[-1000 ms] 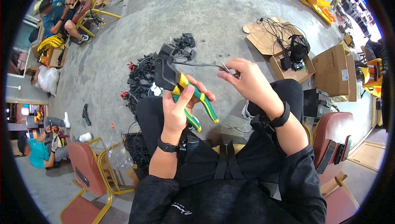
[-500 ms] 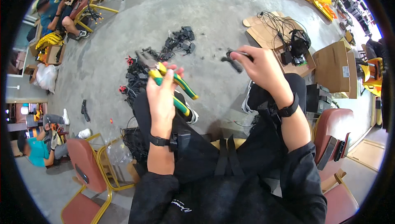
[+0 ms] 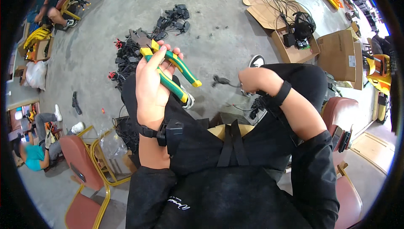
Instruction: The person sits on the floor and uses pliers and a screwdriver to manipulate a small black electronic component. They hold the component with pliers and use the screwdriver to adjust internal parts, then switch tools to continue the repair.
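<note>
My left hand (image 3: 151, 79), palm turned up, holds a pair of pliers (image 3: 179, 65) with green and yellow handles. Its thumb lies over the handles, which are spread apart, and the metal jaws point away from me. My right hand (image 3: 259, 80) is closed in front of my right knee, gripping a thin black cable (image 3: 231, 84). From that cable a small black end piece (image 3: 219, 80) hangs out to the left, somewhat blurred; the fingertips are hidden behind the hand. Past the pliers, a heap of black wired parts with red tips (image 3: 126, 60) lies on the floor.
More black parts (image 3: 174, 18) lie farther off. At the right stand an open cardboard box with cables (image 3: 290, 48) and a taller carton (image 3: 336, 56). Black wires (image 3: 254, 110) lie between my legs. Red-brown chairs (image 3: 82, 161) flank me; two people sit at the left.
My right hand has drawn back toward my lap with the cable and turned over. The left hand has shifted slightly left with the pliers. The whole view has tilted a little.
</note>
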A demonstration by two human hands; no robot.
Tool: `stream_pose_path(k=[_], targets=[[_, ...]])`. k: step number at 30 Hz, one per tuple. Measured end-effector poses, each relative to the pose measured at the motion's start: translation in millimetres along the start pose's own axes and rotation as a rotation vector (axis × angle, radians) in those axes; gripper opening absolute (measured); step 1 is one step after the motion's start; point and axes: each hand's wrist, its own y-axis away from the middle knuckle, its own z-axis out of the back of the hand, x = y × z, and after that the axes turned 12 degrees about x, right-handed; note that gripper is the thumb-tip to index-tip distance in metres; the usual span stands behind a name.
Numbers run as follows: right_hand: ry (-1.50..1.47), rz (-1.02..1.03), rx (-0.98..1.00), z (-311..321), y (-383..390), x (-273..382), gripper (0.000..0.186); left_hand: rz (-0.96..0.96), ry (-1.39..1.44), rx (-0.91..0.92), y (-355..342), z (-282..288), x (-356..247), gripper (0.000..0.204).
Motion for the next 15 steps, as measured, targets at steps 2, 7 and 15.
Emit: stream_pose_path(k=[2,7,15], targets=[[-0.101,-0.095,0.102,-18.5,-11.1,2.2,0.013,0.006,-0.006,0.015,-0.6,-0.7,-1.3,0.018],[0.052,-0.169,-0.086,-54.6,-36.2,-10.0,0.018,0.023,0.008,0.0,-2.5,-3.0,0.8,0.017],[-0.234,0.127,-0.55,-2.6,0.1,18.5,0.031,0.088,0.066,0.009,-4.1,-2.8,5.7,0.019]])
